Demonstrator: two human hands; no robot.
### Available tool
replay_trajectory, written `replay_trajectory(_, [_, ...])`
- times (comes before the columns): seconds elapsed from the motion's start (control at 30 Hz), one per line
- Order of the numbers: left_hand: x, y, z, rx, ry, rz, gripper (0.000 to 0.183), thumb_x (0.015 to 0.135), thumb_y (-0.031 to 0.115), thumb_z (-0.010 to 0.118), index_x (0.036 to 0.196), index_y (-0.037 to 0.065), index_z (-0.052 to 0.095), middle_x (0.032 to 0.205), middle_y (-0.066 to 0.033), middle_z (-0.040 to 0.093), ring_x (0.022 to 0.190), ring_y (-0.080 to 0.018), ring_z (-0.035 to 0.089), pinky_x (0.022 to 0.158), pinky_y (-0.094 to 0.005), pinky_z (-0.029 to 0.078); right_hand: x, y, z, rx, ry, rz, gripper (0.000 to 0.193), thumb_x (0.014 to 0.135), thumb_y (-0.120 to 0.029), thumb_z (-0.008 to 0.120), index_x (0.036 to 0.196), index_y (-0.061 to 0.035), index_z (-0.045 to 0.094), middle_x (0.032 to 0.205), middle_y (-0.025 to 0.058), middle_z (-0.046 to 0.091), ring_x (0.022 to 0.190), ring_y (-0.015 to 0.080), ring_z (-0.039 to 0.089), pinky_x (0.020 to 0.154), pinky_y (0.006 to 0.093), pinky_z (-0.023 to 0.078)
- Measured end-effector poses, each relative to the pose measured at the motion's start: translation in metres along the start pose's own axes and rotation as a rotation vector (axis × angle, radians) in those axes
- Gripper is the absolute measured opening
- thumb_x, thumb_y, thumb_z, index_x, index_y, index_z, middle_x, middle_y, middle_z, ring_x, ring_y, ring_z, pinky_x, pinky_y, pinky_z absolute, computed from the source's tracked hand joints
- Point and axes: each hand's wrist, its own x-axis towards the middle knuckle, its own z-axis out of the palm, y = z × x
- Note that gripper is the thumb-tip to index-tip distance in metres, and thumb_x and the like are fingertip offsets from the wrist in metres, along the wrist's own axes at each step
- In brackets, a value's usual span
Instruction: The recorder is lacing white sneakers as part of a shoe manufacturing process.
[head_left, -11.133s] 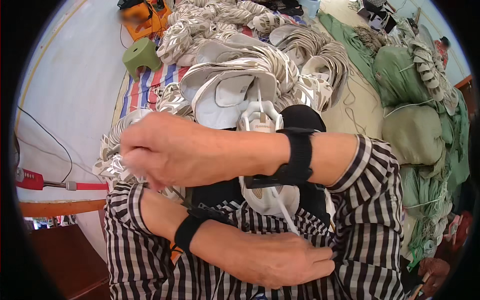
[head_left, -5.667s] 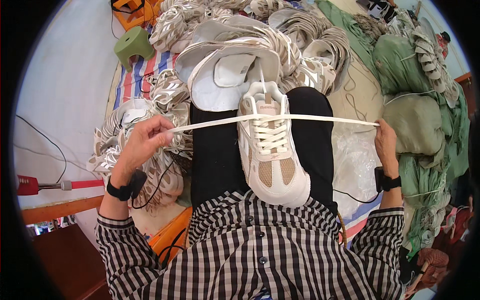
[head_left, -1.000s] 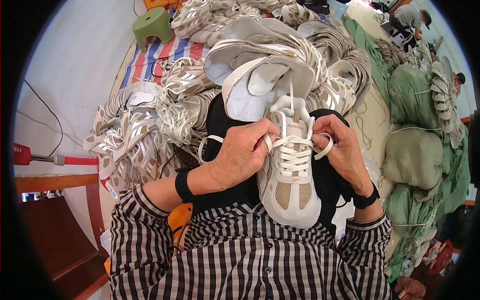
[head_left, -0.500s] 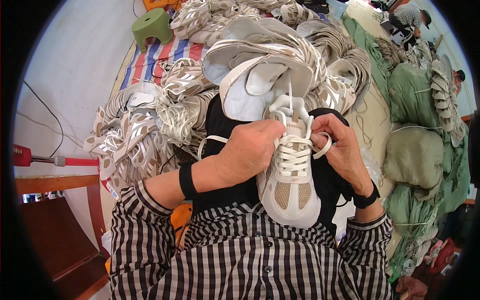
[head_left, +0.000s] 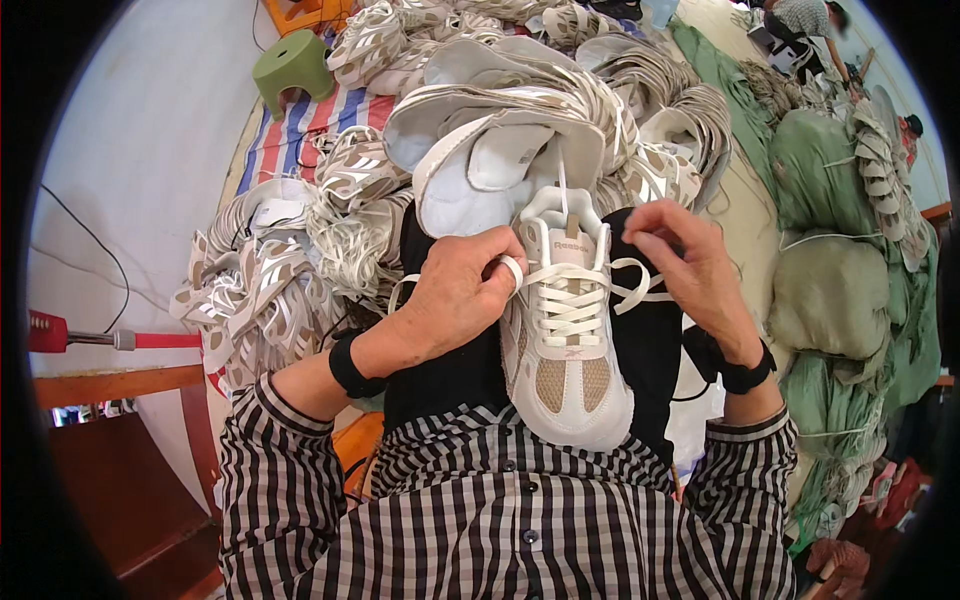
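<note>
A cream and beige sneaker (head_left: 572,398) rests upright on my lap, toe toward me, with a white shoelace (head_left: 572,307) threaded through its eyelets. My left hand (head_left: 455,290) is closed beside the shoe's left edge, pinching one end of the lace, which loops round the fingertips. On the other side, my right hand (head_left: 690,265) is lifted off the shoe, its fingers bent and apart, with nothing seen in them. Below its fingertips, the other lace end hangs in a loose loop at the shoe's right side.
Stacked shoe uppers (head_left: 500,170) lie just beyond the sneaker, and a pile of laced uppers (head_left: 265,290) is at the left. A green stool (head_left: 292,65) stands on striped sheeting at the far left. Green sacks (head_left: 830,290) line the right, where another person (head_left: 805,25) bends far off.
My right hand has let go of its lace end and moved slightly right and up. My left hand has drawn left from the shoe's tongue, still holding its lace.
</note>
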Motion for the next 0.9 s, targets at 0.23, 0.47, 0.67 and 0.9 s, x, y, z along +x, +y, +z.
replay_trajectory(0.23, [0.010, 0.011, 0.015, 0.254, 0.061, 0.089, 0.012, 0.081, 0.001, 0.053, 0.092, 0.002, 0.059, 0.066, -0.0147, 0.061, 0.056, -0.0303, 0.057, 0.055, -0.0371, 0.045, 0.022, -0.002, 0.003, -0.284, -0.231, -0.250, 0.009, 0.086, -0.009, 0.063, 0.093, -0.0028, 0.061, 0.084, 0.0108, 0.055, 0.078, 0.0280, 0.058, 0.069, 0.0367, 0.046])
replay_trajectory(0.47, [0.007, 0.041, -0.001, 0.814, -0.209, 0.147, 0.030, 0.077, 0.001, 0.057, 0.107, 0.001, 0.056, 0.096, -0.0136, 0.066, 0.085, -0.0315, 0.063, 0.070, -0.0420, 0.051, 0.034, -0.004, -0.019, -0.296, -0.490, -0.322, 0.015, 0.086, -0.010, 0.066, 0.099, -0.0036, 0.063, 0.105, 0.0089, 0.058, 0.095, 0.0258, 0.058, 0.081, 0.0343, 0.048])
replay_trajectory(0.67, [0.033, 0.064, -0.044, 0.796, -0.398, 0.615, 0.043, 0.075, -0.006, 0.054, 0.117, 0.003, 0.056, 0.122, -0.0159, 0.056, 0.117, -0.0319, 0.052, 0.094, -0.0449, 0.043, 0.058, -0.007, -0.032, -0.193, -0.787, -0.090, 0.026, 0.078, -0.011, 0.072, 0.105, -0.0089, 0.068, 0.101, 0.0053, 0.062, 0.092, 0.0240, 0.059, 0.079, 0.0345, 0.048])
replay_trajectory(0.9, [0.077, 0.062, -0.036, 0.645, -0.771, 0.337, 0.019, 0.074, 0.007, 0.065, 0.091, -0.001, 0.062, 0.091, -0.0146, 0.059, 0.093, -0.0347, 0.059, 0.082, -0.0437, 0.048, 0.060, -0.002, -0.027, -0.296, -0.784, -0.210, 0.023, 0.078, -0.015, 0.072, 0.100, -0.0092, 0.069, 0.095, 0.0053, 0.062, 0.093, 0.0247, 0.059, 0.081, 0.0357, 0.048])
